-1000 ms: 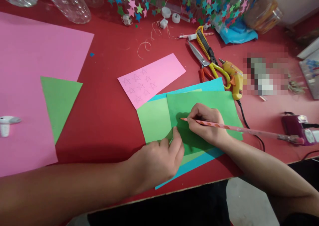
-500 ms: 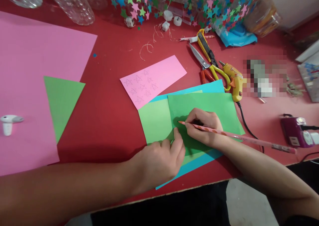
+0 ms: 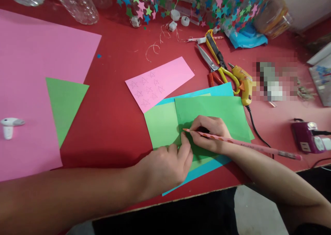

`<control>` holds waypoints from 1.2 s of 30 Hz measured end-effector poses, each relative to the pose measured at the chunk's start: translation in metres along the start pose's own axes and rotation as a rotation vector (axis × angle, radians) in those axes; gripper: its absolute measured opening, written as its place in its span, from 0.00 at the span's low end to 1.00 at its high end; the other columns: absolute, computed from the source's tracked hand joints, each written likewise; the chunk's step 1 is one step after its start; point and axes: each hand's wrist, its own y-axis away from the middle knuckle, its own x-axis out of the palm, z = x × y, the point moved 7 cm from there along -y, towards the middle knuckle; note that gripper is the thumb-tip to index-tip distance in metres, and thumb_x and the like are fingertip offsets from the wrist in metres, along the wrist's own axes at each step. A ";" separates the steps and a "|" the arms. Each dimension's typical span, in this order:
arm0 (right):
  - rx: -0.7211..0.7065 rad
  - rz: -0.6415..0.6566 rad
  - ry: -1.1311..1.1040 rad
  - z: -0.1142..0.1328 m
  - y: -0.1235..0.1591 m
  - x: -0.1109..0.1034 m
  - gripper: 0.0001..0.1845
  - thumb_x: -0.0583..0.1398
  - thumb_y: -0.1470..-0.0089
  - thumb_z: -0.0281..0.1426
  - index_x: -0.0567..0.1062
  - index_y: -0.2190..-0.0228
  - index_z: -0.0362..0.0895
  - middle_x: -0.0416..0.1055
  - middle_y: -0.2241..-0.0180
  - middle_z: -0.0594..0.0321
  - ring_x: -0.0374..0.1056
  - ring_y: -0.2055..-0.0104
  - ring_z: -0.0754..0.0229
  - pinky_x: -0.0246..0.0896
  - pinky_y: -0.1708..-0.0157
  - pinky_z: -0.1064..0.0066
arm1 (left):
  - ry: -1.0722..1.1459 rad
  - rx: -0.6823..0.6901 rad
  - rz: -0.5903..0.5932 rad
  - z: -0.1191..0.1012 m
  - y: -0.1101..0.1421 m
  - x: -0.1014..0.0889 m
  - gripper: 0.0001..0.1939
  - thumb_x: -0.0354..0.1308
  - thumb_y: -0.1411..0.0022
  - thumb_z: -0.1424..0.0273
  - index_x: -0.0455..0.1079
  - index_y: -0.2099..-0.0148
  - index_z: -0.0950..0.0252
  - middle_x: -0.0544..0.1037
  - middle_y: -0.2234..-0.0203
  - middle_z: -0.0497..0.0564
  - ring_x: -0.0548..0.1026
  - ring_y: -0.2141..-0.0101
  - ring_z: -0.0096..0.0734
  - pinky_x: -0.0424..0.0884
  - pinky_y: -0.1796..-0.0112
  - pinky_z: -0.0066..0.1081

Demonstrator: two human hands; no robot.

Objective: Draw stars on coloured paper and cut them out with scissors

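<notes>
My right hand (image 3: pixel 210 133) is closed around a pink pencil (image 3: pixel 240 142) with dark orange dots. Its orange tip touches the dark green paper (image 3: pixel 214 107) near that sheet's left edge. My left hand (image 3: pixel 169 164) rests at the lower left of the same sheet, fingers bent and pressing on it, the index fingertip just below the pencil tip. Beneath lie a light green paper (image 3: pixel 162 124) and a blue paper (image 3: pixel 219 90). A pink paper strip (image 3: pixel 173 72) with several pencilled stars overlaps the stack's upper left corner.
Scissors (image 3: pixel 212 67), a yellow cutter (image 3: pixel 213 47) and a yellow glue gun (image 3: pixel 244 85) lie beyond the stack. At left are a large pink sheet (image 3: pixel 33 52), a green triangle (image 3: pixel 63 104) and a white earbud (image 3: pixel 9 128). A purple plug adapter (image 3: pixel 309 136) is at right.
My right hand and the pencil have shifted slightly left, bringing the tip closer to the dark green sheet's left edge. My left hand stays in place on the paper.
</notes>
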 end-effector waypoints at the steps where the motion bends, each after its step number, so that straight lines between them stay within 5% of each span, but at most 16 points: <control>1: 0.007 -0.002 0.001 -0.001 0.000 0.000 0.05 0.58 0.51 0.24 0.69 0.77 0.43 0.65 0.81 0.70 0.57 0.80 0.71 0.52 0.80 0.78 | 0.001 0.000 0.000 0.000 0.000 0.000 0.17 0.48 0.41 0.82 0.73 0.52 0.77 0.78 0.55 0.71 0.75 0.80 0.32 0.66 0.85 0.27; 7: 0.211 -0.153 -0.289 -0.018 0.002 -0.016 0.10 0.57 0.41 0.34 0.68 0.73 0.44 0.69 0.81 0.68 0.61 0.82 0.69 0.55 0.83 0.77 | -0.014 0.004 -0.010 0.003 0.000 -0.005 0.16 0.49 0.41 0.82 0.74 0.55 0.76 0.79 0.56 0.67 0.73 0.81 0.29 0.65 0.85 0.26; 11: 0.228 -0.250 -0.407 -0.021 0.005 -0.026 0.09 0.55 0.38 0.34 0.66 0.70 0.45 0.68 0.82 0.70 0.59 0.84 0.69 0.54 0.84 0.76 | -0.044 -0.039 -0.020 0.010 -0.001 -0.006 0.16 0.51 0.41 0.82 0.75 0.54 0.75 0.79 0.54 0.65 0.73 0.80 0.28 0.66 0.85 0.25; 18: 0.186 -0.084 -0.244 -0.010 0.001 -0.016 0.04 0.60 0.51 0.25 0.68 0.72 0.44 0.65 0.78 0.70 0.57 0.79 0.70 0.52 0.80 0.76 | -0.063 -0.063 -0.027 0.018 -0.001 -0.002 0.14 0.55 0.41 0.78 0.74 0.53 0.77 0.78 0.53 0.68 0.75 0.77 0.31 0.66 0.84 0.28; 25: 0.113 0.001 -0.126 -0.008 -0.001 -0.008 0.04 0.58 0.51 0.23 0.69 0.75 0.43 0.64 0.80 0.71 0.55 0.79 0.71 0.50 0.79 0.77 | 0.001 0.089 -0.125 0.002 0.004 -0.011 0.11 0.51 0.41 0.79 0.74 0.61 0.74 0.81 0.62 0.64 0.71 0.81 0.28 0.61 0.85 0.27; 36: 0.011 0.094 -0.090 -0.006 -0.001 0.001 0.03 0.59 0.49 0.25 0.70 0.74 0.43 0.68 0.78 0.69 0.60 0.79 0.70 0.53 0.79 0.78 | -0.024 0.100 -0.104 -0.001 0.005 -0.010 0.10 0.50 0.39 0.79 0.72 0.60 0.75 0.81 0.62 0.66 0.69 0.82 0.26 0.59 0.84 0.27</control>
